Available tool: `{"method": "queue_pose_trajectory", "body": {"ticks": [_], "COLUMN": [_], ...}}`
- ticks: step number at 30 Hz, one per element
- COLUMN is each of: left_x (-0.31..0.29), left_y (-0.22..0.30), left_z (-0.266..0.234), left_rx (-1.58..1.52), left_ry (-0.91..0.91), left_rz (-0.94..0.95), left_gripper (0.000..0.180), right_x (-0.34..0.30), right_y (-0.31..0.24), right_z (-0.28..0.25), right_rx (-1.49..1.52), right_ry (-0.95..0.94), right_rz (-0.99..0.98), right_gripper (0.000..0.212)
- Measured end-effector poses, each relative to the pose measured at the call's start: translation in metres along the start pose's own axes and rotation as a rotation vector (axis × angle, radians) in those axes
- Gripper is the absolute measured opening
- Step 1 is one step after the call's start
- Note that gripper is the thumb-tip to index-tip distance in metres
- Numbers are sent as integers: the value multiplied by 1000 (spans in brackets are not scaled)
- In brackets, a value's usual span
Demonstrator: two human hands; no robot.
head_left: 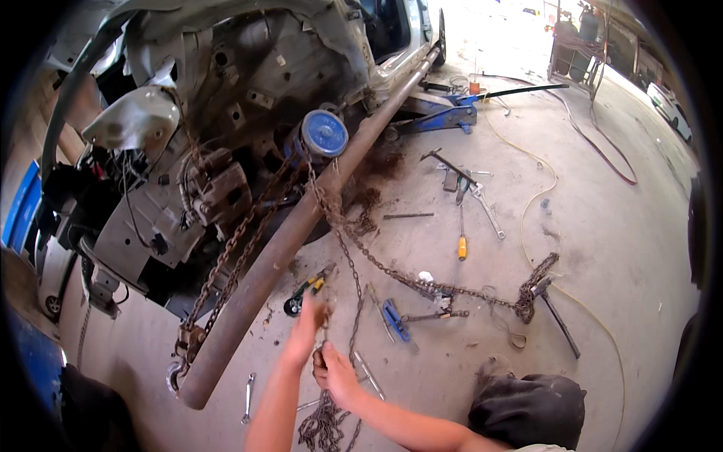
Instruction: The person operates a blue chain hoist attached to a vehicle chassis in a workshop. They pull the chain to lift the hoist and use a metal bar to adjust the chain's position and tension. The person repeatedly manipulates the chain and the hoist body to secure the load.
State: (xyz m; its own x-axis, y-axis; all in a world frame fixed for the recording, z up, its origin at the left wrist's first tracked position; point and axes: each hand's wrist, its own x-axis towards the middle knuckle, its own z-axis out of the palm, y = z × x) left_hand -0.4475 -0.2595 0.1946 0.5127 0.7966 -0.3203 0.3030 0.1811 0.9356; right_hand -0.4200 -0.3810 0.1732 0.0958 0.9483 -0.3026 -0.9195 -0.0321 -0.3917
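My right hand [337,374] is closed round a thin hand chain, with a loose bundle of chain [322,424] dangling below it. Just above and left, my left hand [304,328] is at the same chain; its fingers are smeared by motion, so their grip is unclear. The thin chain runs up to a chain hoist with a round blue cover [324,134]. Heavy load chain [228,258] stretches from the hoist to a hook [175,373] at the near end of a long rusty steel pipe [280,264]. The pipe slants alongside a stripped vehicle body [279,68].
On the concrete floor lie a wrench [489,211], a hammer [559,320], a yellow-handled screwdriver [462,246], yellow-and-black pliers [309,290], a blue-handled tool [393,319] and a rusty chain [471,290]. A blue floor jack [440,118] stands farther back; a pale hose [553,177] winds at right.
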Motion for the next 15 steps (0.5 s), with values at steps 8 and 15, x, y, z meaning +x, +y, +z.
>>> {"method": "queue_pose_trajectory", "body": {"ticks": [8,15], "left_x": [33,-96], "left_y": [77,21], "left_z": [54,6], "left_rx": [-10,40], "left_ry": [17,77], "left_rz": [112,47], "left_gripper": [14,17], "right_x": [-10,-52], "right_y": [12,117], "right_z": [3,-25], "right_rx": [-657,-772], "right_ry": [121,-255], "right_rz": [-424,-19], "right_gripper": [42,39]}}
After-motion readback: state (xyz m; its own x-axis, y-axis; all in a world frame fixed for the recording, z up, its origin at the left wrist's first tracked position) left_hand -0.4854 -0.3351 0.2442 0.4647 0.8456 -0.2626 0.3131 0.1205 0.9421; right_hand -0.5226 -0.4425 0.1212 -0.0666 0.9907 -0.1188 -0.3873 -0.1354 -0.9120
